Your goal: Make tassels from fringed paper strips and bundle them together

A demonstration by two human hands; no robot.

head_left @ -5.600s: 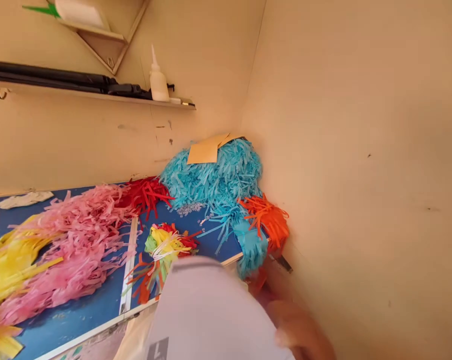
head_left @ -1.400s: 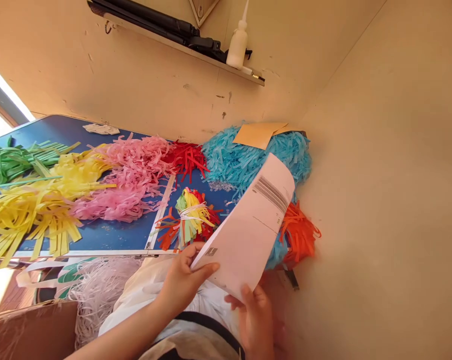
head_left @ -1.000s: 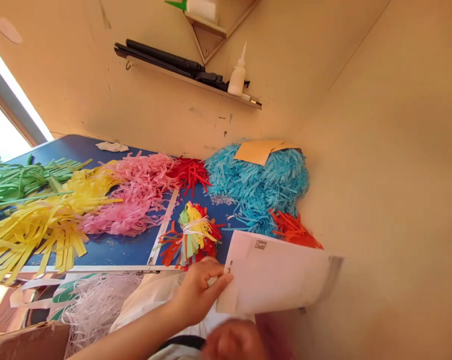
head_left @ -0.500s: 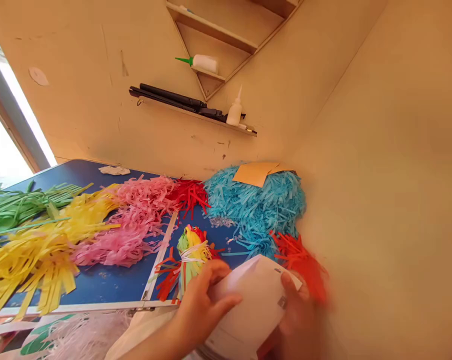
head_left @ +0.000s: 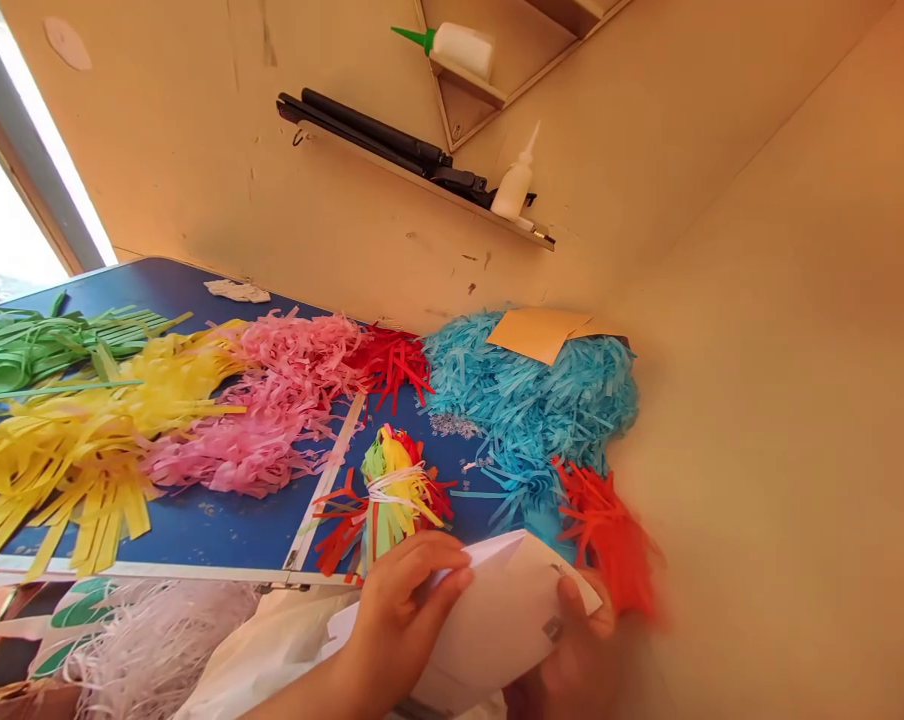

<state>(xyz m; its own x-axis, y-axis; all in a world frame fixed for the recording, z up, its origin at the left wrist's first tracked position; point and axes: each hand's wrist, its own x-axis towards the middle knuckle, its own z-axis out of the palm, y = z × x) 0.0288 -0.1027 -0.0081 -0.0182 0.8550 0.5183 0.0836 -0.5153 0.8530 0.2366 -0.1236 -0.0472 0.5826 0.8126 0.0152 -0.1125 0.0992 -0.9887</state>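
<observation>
Both hands grip a folded white paper sheet [head_left: 501, 620] low in the head view, just in front of the blue table's near edge. My left hand [head_left: 403, 610] pinches the sheet's upper left part, fingers curled over the fold. My right hand [head_left: 576, 650] holds its right corner from below, thumb on top. Just beyond the sheet lies a multicoloured bundle of paper strips [head_left: 384, 495] tied with white string.
The blue table [head_left: 219, 525] carries piles of shredded paper: green [head_left: 39, 345], yellow [head_left: 69, 440], pink [head_left: 264, 410], red [head_left: 388, 360], light blue [head_left: 531, 400] with tan card on top, orange [head_left: 609, 535]. A wall stands close on the right. A shelf holds a glue bottle [head_left: 513, 185].
The flat sheet, held up by my left hand one second ago, has been folded over and lowered. My right hand has come up and taken its right corner.
</observation>
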